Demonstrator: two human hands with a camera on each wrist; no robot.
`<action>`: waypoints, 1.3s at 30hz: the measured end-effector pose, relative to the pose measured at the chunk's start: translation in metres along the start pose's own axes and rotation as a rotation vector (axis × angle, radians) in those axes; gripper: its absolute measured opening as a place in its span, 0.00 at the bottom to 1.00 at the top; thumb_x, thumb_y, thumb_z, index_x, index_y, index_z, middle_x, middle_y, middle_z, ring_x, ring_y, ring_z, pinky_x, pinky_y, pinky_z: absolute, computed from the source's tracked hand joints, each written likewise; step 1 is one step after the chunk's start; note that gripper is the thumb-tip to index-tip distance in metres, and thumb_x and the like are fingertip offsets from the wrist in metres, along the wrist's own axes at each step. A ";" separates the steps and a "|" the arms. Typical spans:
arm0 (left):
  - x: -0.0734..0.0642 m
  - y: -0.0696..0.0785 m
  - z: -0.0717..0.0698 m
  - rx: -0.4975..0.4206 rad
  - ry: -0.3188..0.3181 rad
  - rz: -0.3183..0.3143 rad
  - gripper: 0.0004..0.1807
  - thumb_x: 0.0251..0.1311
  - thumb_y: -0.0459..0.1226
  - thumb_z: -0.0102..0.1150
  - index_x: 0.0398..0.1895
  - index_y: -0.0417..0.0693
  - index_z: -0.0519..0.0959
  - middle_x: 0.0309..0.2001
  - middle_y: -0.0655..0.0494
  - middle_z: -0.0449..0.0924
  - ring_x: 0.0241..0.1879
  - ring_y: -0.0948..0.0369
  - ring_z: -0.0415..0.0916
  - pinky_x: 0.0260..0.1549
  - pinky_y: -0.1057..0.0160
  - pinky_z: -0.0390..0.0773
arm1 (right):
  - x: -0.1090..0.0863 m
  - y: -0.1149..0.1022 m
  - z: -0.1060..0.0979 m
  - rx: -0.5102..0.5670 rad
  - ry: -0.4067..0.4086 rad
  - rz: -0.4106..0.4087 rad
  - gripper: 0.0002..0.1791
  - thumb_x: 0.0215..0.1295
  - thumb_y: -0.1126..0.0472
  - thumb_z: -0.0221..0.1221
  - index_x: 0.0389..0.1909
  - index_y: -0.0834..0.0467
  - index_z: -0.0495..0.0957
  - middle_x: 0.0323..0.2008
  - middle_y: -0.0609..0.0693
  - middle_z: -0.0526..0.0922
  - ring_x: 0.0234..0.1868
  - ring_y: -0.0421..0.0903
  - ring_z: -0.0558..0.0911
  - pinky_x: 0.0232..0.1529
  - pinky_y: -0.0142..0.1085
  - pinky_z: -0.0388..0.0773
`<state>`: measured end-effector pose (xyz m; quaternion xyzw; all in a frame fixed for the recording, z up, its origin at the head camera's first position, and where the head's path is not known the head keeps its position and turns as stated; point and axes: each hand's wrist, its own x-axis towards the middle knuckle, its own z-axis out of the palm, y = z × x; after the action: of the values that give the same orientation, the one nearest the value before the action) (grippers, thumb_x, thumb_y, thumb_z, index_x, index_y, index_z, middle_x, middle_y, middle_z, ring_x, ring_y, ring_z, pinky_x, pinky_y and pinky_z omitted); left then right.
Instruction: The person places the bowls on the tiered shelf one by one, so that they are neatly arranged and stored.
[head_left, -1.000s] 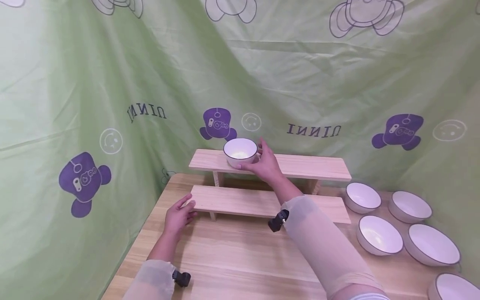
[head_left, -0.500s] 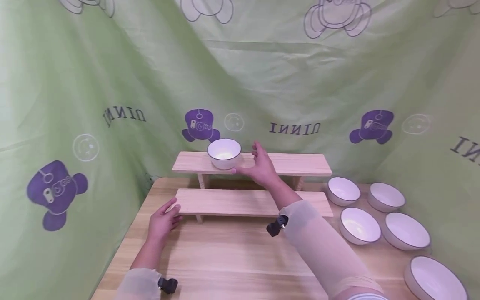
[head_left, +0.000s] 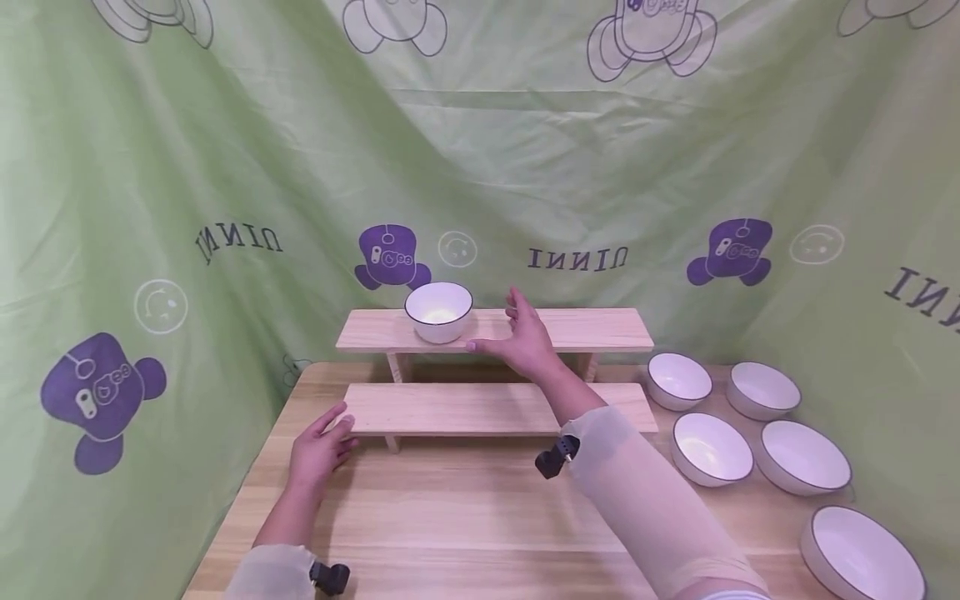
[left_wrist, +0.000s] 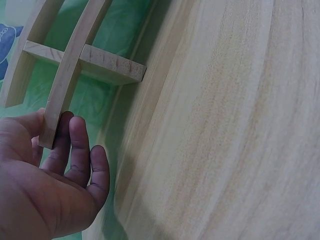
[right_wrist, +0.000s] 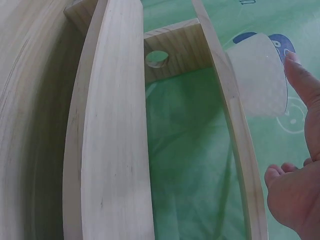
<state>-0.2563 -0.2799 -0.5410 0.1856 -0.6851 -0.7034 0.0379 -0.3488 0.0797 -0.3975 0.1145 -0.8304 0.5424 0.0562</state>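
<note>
A white bowl (head_left: pixel 438 312) with a dark rim stands upright on the upper board of a two-tier wooden shelf (head_left: pixel 570 331), left of its middle. Just right of the bowl is my right hand (head_left: pixel 527 342), its thumb and fingers spread with nothing between them. The right wrist view shows a gap between that hand and the bowl (right_wrist: pixel 257 77). At the left end of the lower board (head_left: pixel 487 408), my left hand (head_left: pixel 317 450) pinches the wood. In the left wrist view, the thumb and fingers of my left hand (left_wrist: pixel 55 185) lie on either side of the board's end (left_wrist: pixel 52 117).
Several more dark-rimmed white bowls sit on the table at the right, among them a small bowl (head_left: pixel 679 381) by the shelf's end and a larger bowl (head_left: pixel 862 552) near the front. A green printed curtain (head_left: pixel 487 167) hangs close behind the shelf and at both sides.
My right hand has let go of the bowl, which stays on the upper board, and has drawn slightly right. My left hand stays at the shelf's end. The head view has turned rightward.
</note>
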 end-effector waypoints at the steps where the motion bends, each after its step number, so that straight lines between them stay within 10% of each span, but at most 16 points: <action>1: 0.000 0.000 0.000 0.002 0.000 -0.001 0.34 0.68 0.48 0.69 0.75 0.53 0.72 0.50 0.54 0.86 0.39 0.58 0.88 0.44 0.58 0.87 | -0.001 0.001 -0.002 0.002 -0.001 0.001 0.75 0.44 0.46 0.84 0.84 0.55 0.43 0.80 0.55 0.57 0.77 0.56 0.63 0.76 0.43 0.63; 39: -0.003 0.007 0.002 0.011 0.000 -0.027 0.35 0.67 0.47 0.70 0.75 0.53 0.71 0.40 0.64 0.87 0.39 0.60 0.88 0.44 0.60 0.87 | -0.044 0.028 -0.063 0.095 0.036 -0.002 0.74 0.44 0.47 0.84 0.84 0.55 0.43 0.79 0.55 0.57 0.78 0.56 0.61 0.77 0.44 0.61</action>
<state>-0.2560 -0.2780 -0.5333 0.1950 -0.6864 -0.7000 0.0273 -0.3148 0.1538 -0.4064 0.1081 -0.8024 0.5831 0.0660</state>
